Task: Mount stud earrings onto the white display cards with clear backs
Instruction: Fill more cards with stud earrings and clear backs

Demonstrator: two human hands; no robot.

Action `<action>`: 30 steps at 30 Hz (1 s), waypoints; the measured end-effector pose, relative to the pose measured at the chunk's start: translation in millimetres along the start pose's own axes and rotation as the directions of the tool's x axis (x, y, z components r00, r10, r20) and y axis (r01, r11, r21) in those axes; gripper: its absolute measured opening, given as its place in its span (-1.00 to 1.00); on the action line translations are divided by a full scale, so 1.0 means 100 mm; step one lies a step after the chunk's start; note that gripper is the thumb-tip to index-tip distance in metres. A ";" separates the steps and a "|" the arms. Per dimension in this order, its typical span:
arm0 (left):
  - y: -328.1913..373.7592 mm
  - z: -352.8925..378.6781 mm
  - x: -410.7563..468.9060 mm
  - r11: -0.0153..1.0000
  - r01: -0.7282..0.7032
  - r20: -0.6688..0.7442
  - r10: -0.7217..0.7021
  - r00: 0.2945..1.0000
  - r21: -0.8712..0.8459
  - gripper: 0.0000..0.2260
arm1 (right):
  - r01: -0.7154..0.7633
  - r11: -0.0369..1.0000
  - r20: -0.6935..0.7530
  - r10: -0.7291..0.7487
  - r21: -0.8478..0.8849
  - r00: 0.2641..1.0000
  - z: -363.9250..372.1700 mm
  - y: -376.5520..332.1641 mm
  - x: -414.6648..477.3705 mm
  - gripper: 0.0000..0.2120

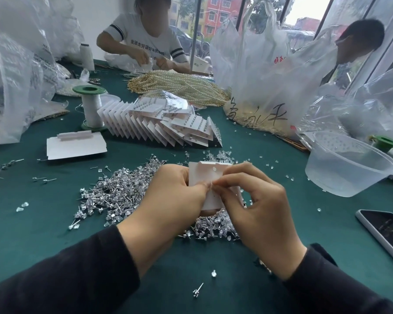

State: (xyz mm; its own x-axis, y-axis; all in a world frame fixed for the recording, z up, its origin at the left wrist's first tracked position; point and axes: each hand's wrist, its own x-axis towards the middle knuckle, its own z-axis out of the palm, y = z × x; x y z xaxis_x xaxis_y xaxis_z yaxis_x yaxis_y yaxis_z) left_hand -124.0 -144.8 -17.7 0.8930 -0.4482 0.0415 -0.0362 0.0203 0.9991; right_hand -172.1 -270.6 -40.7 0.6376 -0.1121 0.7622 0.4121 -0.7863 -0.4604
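Observation:
My left hand (pixel 173 200) grips a white display card (pixel 210 175) by its left edge, just above the table. My right hand (pixel 252 205) pinches something small against the card's middle; thumb and forefinger hide it, so I cannot tell if it is a stud or a clear back. A heap of silver stud earrings (pixel 118 191) lies left of and under my hands. Clear backs (pixel 218 154) are scattered beyond the card. Several filled cards (pixel 159 125) lean in a fanned row farther back.
A folded white card box (pixel 75 145) lies at the left, a green-capped thread spool (pixel 90 107) behind it. A clear plastic bowl (pixel 349 164) and a phone (pixel 386 232) sit at the right. Pearl strands (pixel 179 85), plastic bags and two people fill the far side.

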 end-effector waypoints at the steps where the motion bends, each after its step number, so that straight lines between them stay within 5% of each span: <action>1: 0.00 -0.01 0.00 1.000 -0.008 -0.001 0.008 1.000 0.019 -0.79 | 0.003 1.000 -0.007 -0.003 -0.009 1.000 0.00 0.00 0.00 -0.95; 7: 0.00 -0.04 0.00 0.989 -0.053 0.004 0.053 0.999 0.141 -0.81 | -0.009 1.000 0.002 0.009 -0.014 1.000 0.01 -0.02 0.00 -0.94; 14: 0.00 -0.03 0.03 0.998 0.056 0.027 -0.056 0.998 0.006 -0.73 | 0.002 0.997 0.027 0.000 -0.078 1.000 -0.02 -0.03 0.01 -0.97; 26: -0.08 -0.04 0.05 0.930 -0.101 -0.047 0.126 0.991 0.354 -0.85 | 0.022 0.993 0.037 -0.018 -0.114 0.999 0.03 -0.07 0.00 -0.96; 28: -0.06 -0.05 0.05 0.945 -0.109 -0.024 0.122 0.992 0.308 -0.85 | 0.034 0.991 0.036 -0.030 -0.132 0.999 0.03 -0.07 0.01 -0.96; 30: 0.01 -0.05 0.06 0.996 -0.028 0.074 0.022 0.997 0.085 -0.82 | 0.044 0.989 0.016 -0.042 -0.139 0.999 -0.01 -0.06 0.04 -0.96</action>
State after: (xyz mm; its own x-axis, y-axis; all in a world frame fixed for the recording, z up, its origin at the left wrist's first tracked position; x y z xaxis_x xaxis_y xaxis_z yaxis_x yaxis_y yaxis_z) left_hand -116.8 -143.3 -16.2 0.8561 -0.5129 0.0630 -0.0993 -0.0436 0.9941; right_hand -172.8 -266.9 -35.0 0.6303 -0.0694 0.7733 0.3448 -0.8674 -0.3588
